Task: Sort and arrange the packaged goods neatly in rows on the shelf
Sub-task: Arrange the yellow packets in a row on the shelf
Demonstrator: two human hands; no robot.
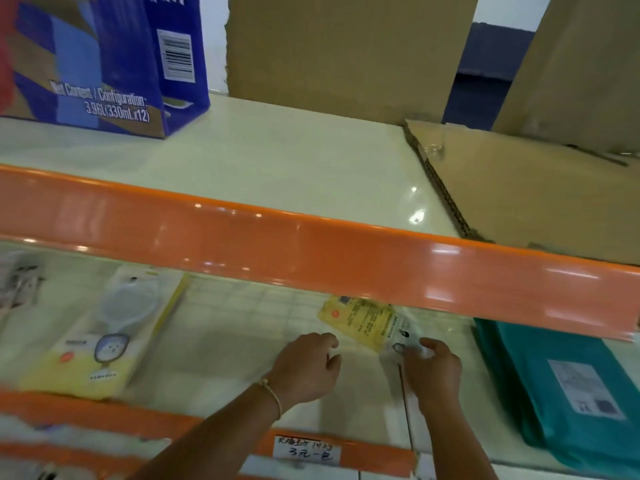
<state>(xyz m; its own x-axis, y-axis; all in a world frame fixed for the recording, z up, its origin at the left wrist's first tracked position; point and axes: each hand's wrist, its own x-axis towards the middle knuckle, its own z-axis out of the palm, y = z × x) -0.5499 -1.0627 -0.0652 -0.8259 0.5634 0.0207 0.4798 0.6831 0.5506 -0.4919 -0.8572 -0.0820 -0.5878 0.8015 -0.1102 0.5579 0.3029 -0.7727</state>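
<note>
A yellow packet [360, 322] is seen on the lower shelf [221, 344], tilted, with its far end hidden under the orange rail [311, 247] of the shelf above. Its near white end is touched by the right hand [434, 372]; the fingers are curled at the packet's edge, but it cannot be told if the packet is pinched or only touched. The left hand [308, 367] is held just left of the packet, fingers loosely curled, with nothing in it. A thin bracelet [272, 393] is worn on the left wrist.

Far to the left on the same shelf, a bigger yellow pack [93, 355] is laid flat, with a round clear part and a small cartoon face on it. More blurred packets [17, 282] are seen at the far left edge. On the right, a teal bag [561, 386] with a white label is laid flat.

On the upper shelf [263, 157], a blue box [104, 64] of drinks is stood at the left, marked 330mL x12. Brown cardboard boxes [346, 46] are stood at the back, and a flat cardboard sheet [526, 188] is laid on the right.

The shelves are pale and shiny, with orange front rails. A white price tag [306, 450] with handwriting is stuck on the near rail. A white wall is seen behind.
</note>
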